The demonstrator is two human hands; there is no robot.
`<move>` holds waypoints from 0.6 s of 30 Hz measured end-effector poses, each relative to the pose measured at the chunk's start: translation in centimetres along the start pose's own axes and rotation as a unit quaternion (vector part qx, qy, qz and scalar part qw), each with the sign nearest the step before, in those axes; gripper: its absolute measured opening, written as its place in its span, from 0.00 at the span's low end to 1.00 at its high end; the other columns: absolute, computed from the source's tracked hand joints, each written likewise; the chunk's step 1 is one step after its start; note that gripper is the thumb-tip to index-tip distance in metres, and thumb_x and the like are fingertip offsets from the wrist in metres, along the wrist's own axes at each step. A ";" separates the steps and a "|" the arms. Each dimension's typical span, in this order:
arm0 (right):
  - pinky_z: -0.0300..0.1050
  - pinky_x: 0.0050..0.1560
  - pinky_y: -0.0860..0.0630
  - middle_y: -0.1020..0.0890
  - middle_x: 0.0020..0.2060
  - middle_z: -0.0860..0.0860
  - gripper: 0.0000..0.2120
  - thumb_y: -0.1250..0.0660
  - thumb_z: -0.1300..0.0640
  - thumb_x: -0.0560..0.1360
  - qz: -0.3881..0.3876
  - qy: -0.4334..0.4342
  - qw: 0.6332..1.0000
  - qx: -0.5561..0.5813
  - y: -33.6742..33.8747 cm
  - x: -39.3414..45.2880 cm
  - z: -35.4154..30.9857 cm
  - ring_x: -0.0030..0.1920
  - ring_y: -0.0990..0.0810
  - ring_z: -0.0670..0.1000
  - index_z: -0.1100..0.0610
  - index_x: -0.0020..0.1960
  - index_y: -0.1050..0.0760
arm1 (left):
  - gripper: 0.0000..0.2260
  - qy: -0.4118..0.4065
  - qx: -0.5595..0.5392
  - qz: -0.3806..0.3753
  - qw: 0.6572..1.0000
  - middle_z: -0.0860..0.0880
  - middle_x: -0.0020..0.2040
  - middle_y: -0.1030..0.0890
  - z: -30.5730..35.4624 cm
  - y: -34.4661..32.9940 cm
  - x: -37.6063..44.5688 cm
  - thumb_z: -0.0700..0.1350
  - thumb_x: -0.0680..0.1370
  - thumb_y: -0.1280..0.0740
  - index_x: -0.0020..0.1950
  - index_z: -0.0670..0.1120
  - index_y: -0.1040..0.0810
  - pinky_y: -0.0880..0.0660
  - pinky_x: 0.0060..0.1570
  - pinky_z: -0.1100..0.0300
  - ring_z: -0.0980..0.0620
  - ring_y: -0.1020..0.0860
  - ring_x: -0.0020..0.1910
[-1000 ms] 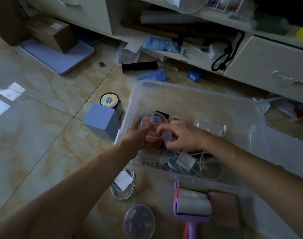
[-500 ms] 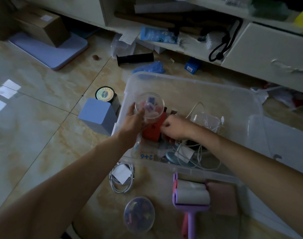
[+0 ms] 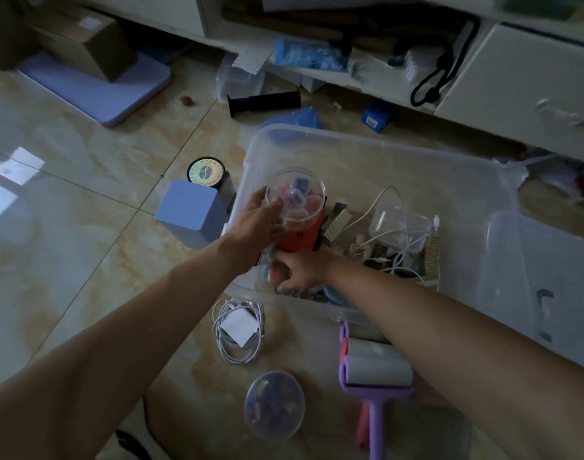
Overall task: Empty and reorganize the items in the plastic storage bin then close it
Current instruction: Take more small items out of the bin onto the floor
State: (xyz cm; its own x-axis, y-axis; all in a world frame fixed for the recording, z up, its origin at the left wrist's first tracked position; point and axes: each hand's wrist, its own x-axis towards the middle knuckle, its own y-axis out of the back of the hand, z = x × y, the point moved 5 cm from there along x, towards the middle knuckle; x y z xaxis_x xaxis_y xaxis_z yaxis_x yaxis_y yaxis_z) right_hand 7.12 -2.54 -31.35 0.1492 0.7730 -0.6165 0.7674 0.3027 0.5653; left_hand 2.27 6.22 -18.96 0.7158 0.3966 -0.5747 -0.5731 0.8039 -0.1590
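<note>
The emptying step is in hand; the bin [image 3: 377, 151] sits open on the floor, part full, with a coiled cable [image 3: 239, 330], a round lid [image 3: 274, 404] and a lint roller [image 3: 377, 370] lying outside its near wall. The left hand [image 3: 255, 224] grips a clear tub [image 3: 295, 194] of small coloured bits, lifted above the bin's left corner; the right hand [image 3: 298, 268] reaches low into the near corner, fingers curled on something small, though what it is I cannot tell. Next, probably, the tub needs a spot on the floor. The dim light blurs the tangled wires; the bin's lid [image 3: 549, 277] runs off frame.
</note>
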 end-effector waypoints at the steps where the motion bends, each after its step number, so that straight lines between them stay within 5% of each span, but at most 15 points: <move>1: 0.51 0.53 0.21 0.22 0.59 0.55 0.34 0.24 0.48 0.68 -0.006 0.000 1.000 -0.021 -0.3 0.0 0.4 0.53 0.20 0.55 0.50 0.70 0.35 | 0.19 0.001 0.003 -0.003 1.000 0.46 0.54 0.20 0.0 0.0 -0.1 0.47 0.85 0.43 0.76 0.51 0.39 0.20 0.46 0.59 0.50 0.18 0.44; 3: 0.54 0.54 0.20 0.22 0.59 0.57 0.36 0.25 0.52 0.69 -0.014 0.013 0.998 -0.058 -0.4 -0.3 0.5 0.52 0.19 0.58 0.45 0.71 0.38 | 0.19 0.003 0.005 -0.006 1.000 0.46 0.54 0.20 0.0 0.0 -0.2 0.47 0.85 0.43 0.76 0.51 0.38 0.19 0.45 0.59 0.50 0.18 0.44; 6: 0.45 0.53 0.25 0.21 0.56 0.57 0.29 0.30 0.58 0.74 -0.007 0.042 0.993 -0.107 0.0 -0.9 0.1 0.51 0.21 0.56 0.49 0.73 0.34 | 0.19 0.006 -0.001 -0.009 1.000 0.45 0.55 0.20 0.1 0.0 -0.4 0.46 0.85 0.42 0.76 0.51 0.37 0.19 0.44 0.59 0.50 0.18 0.44; 11: 0.43 0.43 0.30 0.17 0.48 0.57 0.09 0.31 0.56 0.76 -0.038 0.007 0.984 -0.174 0.2 -2.0 -0.3 0.47 0.20 0.56 0.58 0.54 0.20 | 0.18 0.018 -0.009 -0.002 1.000 0.45 0.53 0.20 -0.1 0.0 -0.4 0.45 0.85 0.42 0.75 0.51 0.37 0.20 0.51 0.54 0.47 0.18 0.46; 15: 0.43 0.47 0.29 0.18 0.52 0.54 0.07 0.31 0.53 0.77 -0.030 -0.020 0.994 -0.103 2.6 -4.8 -1.7 0.48 0.22 0.52 0.53 0.54 0.21 | 0.18 0.033 0.027 0.000 0.999 0.43 0.55 0.20 -0.4 0.2 -0.7 0.45 0.84 0.41 0.75 0.52 0.36 0.20 0.49 0.52 0.45 0.18 0.48; 18: 0.43 0.38 0.25 0.17 0.41 0.52 0.06 0.32 0.52 0.76 0.009 -0.075 0.997 -0.034 6.4 -9.6 -2.3 0.36 0.21 0.50 0.53 0.44 0.23 | 0.21 0.034 0.075 -0.012 0.997 0.41 0.57 0.19 -0.6 0.0 -1.0 0.48 0.82 0.36 0.74 0.53 0.36 0.18 0.48 0.53 0.44 0.17 0.50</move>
State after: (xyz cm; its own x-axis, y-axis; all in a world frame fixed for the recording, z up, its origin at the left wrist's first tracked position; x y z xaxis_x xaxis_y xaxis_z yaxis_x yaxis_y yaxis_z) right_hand 9.17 -6.75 -20.62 0.2585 0.6881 -0.6780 0.7203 0.3304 0.6100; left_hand 1.29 5.54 -18.85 0.6969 0.3500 -0.6260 -0.4870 0.8717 -0.0548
